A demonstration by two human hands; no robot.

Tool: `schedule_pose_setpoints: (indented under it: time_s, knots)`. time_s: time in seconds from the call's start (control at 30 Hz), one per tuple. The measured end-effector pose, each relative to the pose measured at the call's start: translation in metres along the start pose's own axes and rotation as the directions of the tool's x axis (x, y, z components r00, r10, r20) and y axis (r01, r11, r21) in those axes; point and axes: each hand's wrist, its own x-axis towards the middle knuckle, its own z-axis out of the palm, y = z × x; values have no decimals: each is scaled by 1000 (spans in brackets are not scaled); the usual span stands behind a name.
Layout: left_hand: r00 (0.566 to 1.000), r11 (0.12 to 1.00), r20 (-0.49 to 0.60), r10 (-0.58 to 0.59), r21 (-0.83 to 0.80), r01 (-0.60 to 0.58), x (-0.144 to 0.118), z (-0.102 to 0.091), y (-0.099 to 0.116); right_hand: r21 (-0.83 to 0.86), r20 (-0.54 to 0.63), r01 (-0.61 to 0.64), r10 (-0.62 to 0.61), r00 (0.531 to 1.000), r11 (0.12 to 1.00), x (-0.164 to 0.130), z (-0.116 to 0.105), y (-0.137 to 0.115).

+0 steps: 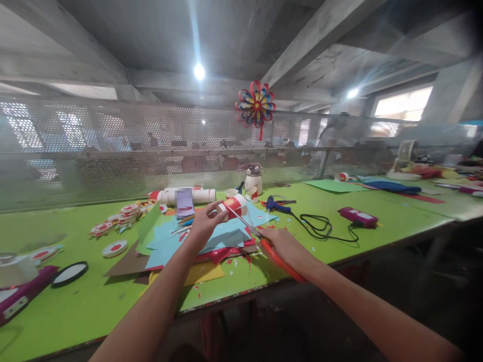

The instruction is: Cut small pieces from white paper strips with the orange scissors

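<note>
My left hand (206, 223) holds a small red and white paper piece (234, 206) up over a pile of coloured paper sheets (177, 244) on the green table (94, 301). My right hand (285, 245) grips red-handled scissors (264, 241) whose blades point up and left, their tips touching the paper piece. Red paper scraps lie around the pile.
A blue glue gun (275, 204) with a black cord lies right of the pile, a pink box (357, 216) farther right. Red and white paper discs (121, 217) sit at the left, a black ring (70, 274) and pink case (20, 296) near the left edge. A mesh fence with a paper flower (255, 106) runs behind.
</note>
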Motion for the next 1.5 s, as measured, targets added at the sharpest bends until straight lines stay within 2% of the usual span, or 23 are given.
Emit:
schedule_pose_setpoints:
  time_s: [0.1,0.2,0.43,0.7,0.87,1.03,1.27,1.5]
  knots:
    - [1000,999,-15,27,23,-26,2,-1,0,25,9,89,-90,996,996,4,-3,2]
    - [999,999,-25,41,29,-40,5,-2,-1,17,7,122,-122,992,992,8,-3,4]
    - [1000,1000,-24,3,-28,-4,2,-1,-1,-36,15,139,-139,990,990,9,11,16]
    - [998,976,-5,-63,-209,61,-2,2,7,-58,-21,109,-110,994,992,9,21,22]
    - [997,962,-8,-80,-263,75,0,0,8,15,13,173,-173,985,985,9,12,18]
    - [996,964,16,-88,-251,89,0,0,7,102,76,229,-237,969,968,11,1,15]
    - [996,968,-2,-89,-235,86,-2,2,3,108,27,199,-203,979,974,19,15,17]
    - [996,960,-14,-94,-267,87,0,2,3,103,-9,162,-162,987,981,13,19,10]
